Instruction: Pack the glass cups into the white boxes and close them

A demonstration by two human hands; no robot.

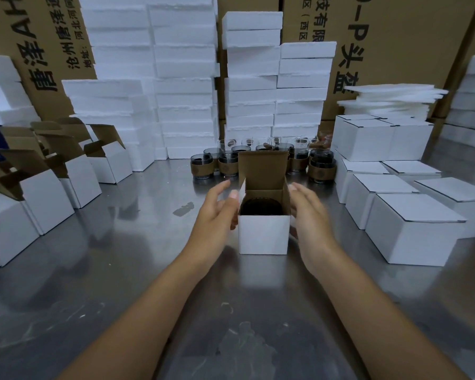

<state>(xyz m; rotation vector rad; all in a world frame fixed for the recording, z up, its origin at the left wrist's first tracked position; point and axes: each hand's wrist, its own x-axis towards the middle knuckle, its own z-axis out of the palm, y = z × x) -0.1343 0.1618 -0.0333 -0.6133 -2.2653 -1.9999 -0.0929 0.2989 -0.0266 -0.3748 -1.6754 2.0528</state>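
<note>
A small white cardboard box (263,237) stands upright mid-bench, lid flap raised toward the far edge, a dark glass cup (261,207) inside mouth-up. The left hand (217,212) and right hand (310,215), fingers spread, flank its sides. Banded glass cups (225,163) crowd behind it, with closed white boxes (412,231) near the right edge.

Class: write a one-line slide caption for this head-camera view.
Both hands flank an open white box holding a glass cup; lid flap up.

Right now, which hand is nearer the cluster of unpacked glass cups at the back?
Left. The left hand sits just front-left of the glass cups; the right hand lies a little farther, front-right.
</note>
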